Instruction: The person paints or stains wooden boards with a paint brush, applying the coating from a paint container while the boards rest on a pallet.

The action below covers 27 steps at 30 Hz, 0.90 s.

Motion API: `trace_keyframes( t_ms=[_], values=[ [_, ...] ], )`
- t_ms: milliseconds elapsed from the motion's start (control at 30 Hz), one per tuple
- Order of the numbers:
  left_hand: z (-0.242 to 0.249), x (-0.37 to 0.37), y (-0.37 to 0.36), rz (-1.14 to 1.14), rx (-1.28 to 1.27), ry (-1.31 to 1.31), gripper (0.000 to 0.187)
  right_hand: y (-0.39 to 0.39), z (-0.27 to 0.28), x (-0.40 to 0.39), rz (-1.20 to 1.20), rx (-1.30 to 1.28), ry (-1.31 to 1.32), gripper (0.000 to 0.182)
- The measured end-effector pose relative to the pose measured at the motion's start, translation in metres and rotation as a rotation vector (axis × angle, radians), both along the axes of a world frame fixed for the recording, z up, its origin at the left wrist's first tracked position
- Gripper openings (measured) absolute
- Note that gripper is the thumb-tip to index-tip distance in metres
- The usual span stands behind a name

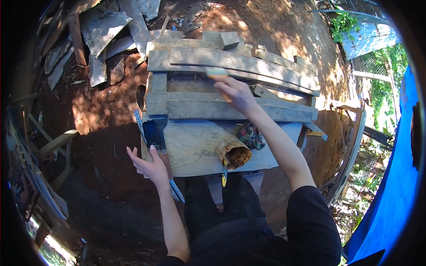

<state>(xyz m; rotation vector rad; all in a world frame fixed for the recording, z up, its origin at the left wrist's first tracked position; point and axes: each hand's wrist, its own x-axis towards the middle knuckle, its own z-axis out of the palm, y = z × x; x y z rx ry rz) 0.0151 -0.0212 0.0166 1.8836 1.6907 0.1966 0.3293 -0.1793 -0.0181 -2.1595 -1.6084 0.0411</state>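
My right hand [237, 94] is closed around a small pale flat block [216, 72], over the slatted wooden boards [230, 60]; motion blurs it. My left hand [151, 166] is open, fingers spread, beside the left edge of a pale board [191, 146]. Just above its fingers is a dark blue object [155, 133], and a blue-and-white measuring tape [176, 190] runs past the wrist. A rusty tin [222, 144] rests on the pale board with a yellow-handled brush [224, 175] sticking out of its mouth. Behind the tin lies a crumpled patterned cloth [252, 136].
A small wood block [229, 40] sits at the far edge of the boards. Broken sheets and planks [104, 33] are piled at the upper left on reddish soil. A blue tarp [399, 155] hangs on the right, and scrap timber [55, 144] stands on the left.
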Motion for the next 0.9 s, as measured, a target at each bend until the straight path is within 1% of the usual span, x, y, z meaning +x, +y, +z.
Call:
trace_keyframes(
  t_ms=[33,100,167,233,267,333,367,400,433,467,500,533,567,600,633,700,733,800,867,900],
  values=[
    [0.0,0.0,0.0,-0.008,0.01,-0.003,0.082,-0.028,0.003,0.008,-0.103,0.027,0.042,0.019],
    [0.0,-0.001,0.001,-0.017,0.018,-0.011,0.082,-0.093,0.006,0.019,-0.264,-0.04,-0.008,0.016],
    [0.0,-0.002,0.002,-0.012,0.036,-0.028,0.08,-0.164,0.001,0.035,-0.466,-0.101,-0.118,0.016],
    [0.002,-0.001,0.003,-0.016,0.044,-0.03,0.079,-0.218,-0.006,0.048,-0.948,-0.382,-0.223,0.016],
    [0.003,-0.001,0.003,-0.019,0.054,-0.029,0.078,-0.23,-0.005,0.053,-0.952,-0.383,-0.224,0.016],
    [0.005,0.003,0.001,-0.024,0.033,-0.012,0.077,-0.235,0.009,0.058,-0.998,-0.469,-0.304,0.019],
    [0.004,0.005,-0.001,-0.024,0.014,0.008,0.076,-0.23,0.004,0.054,-0.962,-0.34,-0.235,0.015],
    [-0.001,0.006,-0.006,-0.042,0.047,-0.006,0.071,-0.193,0.013,0.04,-0.927,-0.218,-0.167,0.013],
    [-0.005,0.006,-0.009,-0.062,0.038,-0.009,0.071,-0.159,0.02,0.026,-0.758,-0.061,-0.162,0.01],
    [-0.008,0.006,-0.01,-0.133,0.069,0.011,0.066,-0.128,0.02,0.011,-0.672,0.0,-0.077,0.011],
    [-0.01,0.01,-0.013,-0.202,0.1,0.029,0.061,-0.099,0.023,0.001,-0.513,0.06,-0.089,0.014],
    [-0.007,0.017,-0.017,-0.251,0.102,0.031,0.053,-0.074,0.026,-0.009,-0.432,0.131,-0.012,0.016],
    [-0.009,0.022,-0.02,-0.271,0.1,0.026,0.053,-0.057,0.022,-0.017,-0.367,0.186,0.036,0.018],
    [-0.013,0.026,-0.022,-0.346,0.113,-0.002,0.053,-0.049,0.008,-0.017,-0.311,0.205,0.028,0.017],
    [-0.015,0.031,-0.024,-0.421,0.128,-0.029,0.053,-0.062,0.002,-0.008,-0.328,0.206,0.023,0.017],
    [-0.017,0.044,-0.024,-0.489,0.11,-0.027,0.055,-0.093,-0.008,0.008,-0.378,0.141,0.085,0.017],
    [-0.018,0.052,-0.025,-0.532,0.088,-0.029,0.057,-0.124,-0.007,0.02,-0.429,0.141,0.105,0.014],
    [-0.027,0.068,-0.025,-0.545,0.108,-0.045,0.059,-0.187,-0.002,0.04,-0.591,0.204,-0.023,0.011],
    [-0.032,0.081,-0.02,-0.56,0.129,-0.051,0.062,-0.26,-0.017,0.054,-1.001,0.015,-0.177,0.004],
    [-0.031,0.088,-0.017,-0.568,0.144,-0.067,0.063,-0.291,-0.025,0.063,-1.158,-0.001,-0.191,0.003]
  ],
)
